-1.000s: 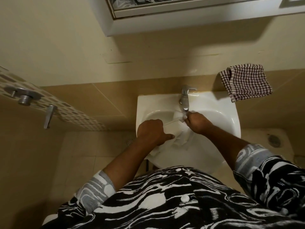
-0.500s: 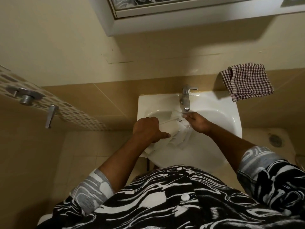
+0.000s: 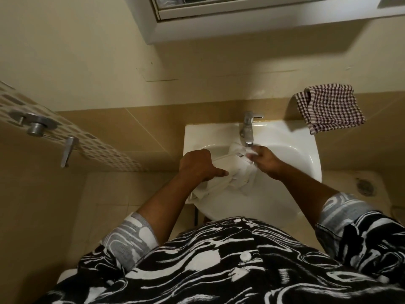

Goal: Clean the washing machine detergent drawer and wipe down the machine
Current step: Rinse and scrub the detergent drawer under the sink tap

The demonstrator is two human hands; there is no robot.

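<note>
At the left of the frame a round metal knob [image 3: 36, 128] and a lever handle [image 3: 68, 150] stick out of the mosaic-tiled wall. Toward the centre, the white sink [image 3: 291, 156] is fixed against tan wall tiles. The detergent drawer [image 3: 237, 171] lies in its bowl, tilted and slantwise. The drawer's near end juts over the sink's left front rim and its far end reaches under the tap [image 3: 247, 130].

My left hand [image 3: 197, 165] grasps the drawer at its left side, fingers curled over the long edge and thumb laid along the top, pointing right. The drawer is white plastic with dividing walls inside. I cannot tell what sits in its compartments, as they are pale and blurred.

My right hand [image 3: 268, 161] is at the drawer's far end, just below the tap's spout, fingertips bent onto the plastic. I cannot tell whether they pinch it or only rub it.

At the top of the frame hangs a white cabinet [image 3: 219, 23]. At the upper right a checked cloth [image 3: 331, 107] hangs against the wall, its lower corner at the sink's back right corner. Near the right edge a round floor drain [image 3: 365, 185] sits in the tiled floor.
</note>
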